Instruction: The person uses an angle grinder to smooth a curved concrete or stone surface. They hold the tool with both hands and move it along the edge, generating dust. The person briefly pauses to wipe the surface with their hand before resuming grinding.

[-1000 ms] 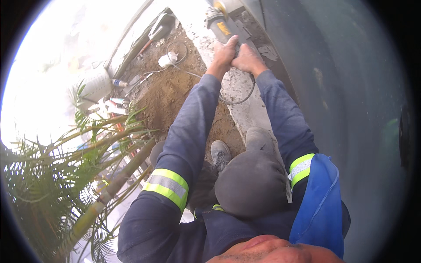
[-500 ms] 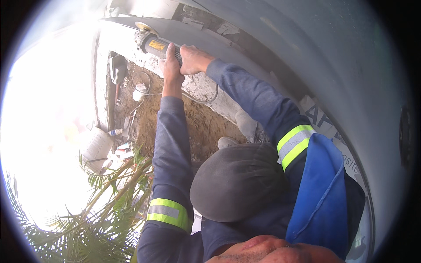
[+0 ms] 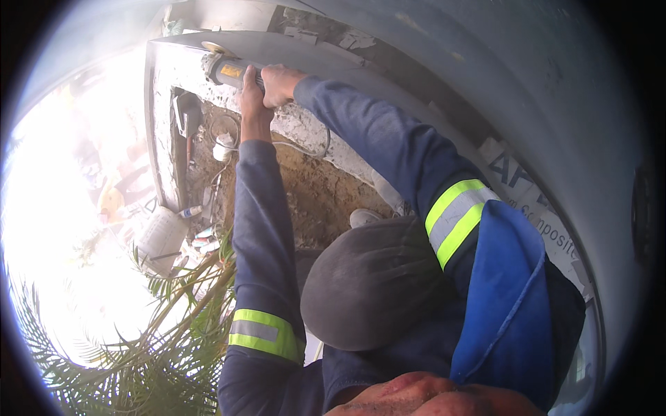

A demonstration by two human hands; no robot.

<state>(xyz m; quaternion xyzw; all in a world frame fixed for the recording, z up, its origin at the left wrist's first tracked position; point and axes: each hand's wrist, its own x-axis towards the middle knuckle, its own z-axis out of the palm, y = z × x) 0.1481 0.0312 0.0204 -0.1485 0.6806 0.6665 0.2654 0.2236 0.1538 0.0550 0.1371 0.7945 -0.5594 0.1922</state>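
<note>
My left hand [image 3: 254,102] is closed around the body of a grey angle grinder [image 3: 227,71] with a yellow label. Behind it, my right hand [image 3: 280,84] grips the rear end of the same tool. The grinder's round yellowish disc [image 3: 219,49] lies against or close to the grey panel [image 3: 298,50]; contact cannot be made out. Beneath the tool runs a rough whitish ledge [image 3: 305,132]. A thin cord [image 3: 295,147] hangs in a loop below my hands. Both my forearms, in dark blue sleeves with reflective bands, stretch forward.
Bare soil [image 3: 305,191] lies below the ledge. A trowel-like tool [image 3: 185,114] rests by the left edging. Nearer are a white bucket [image 3: 161,239], a small bottle [image 3: 191,211] and palm fronds [image 3: 159,340]. A big curved grey surface [image 3: 527,83] bounds the right side.
Both hands and the grinder have shifted left and slightly down in the picture. The disc remains beside the panel, and the two-handed grip is unchanged.
</note>
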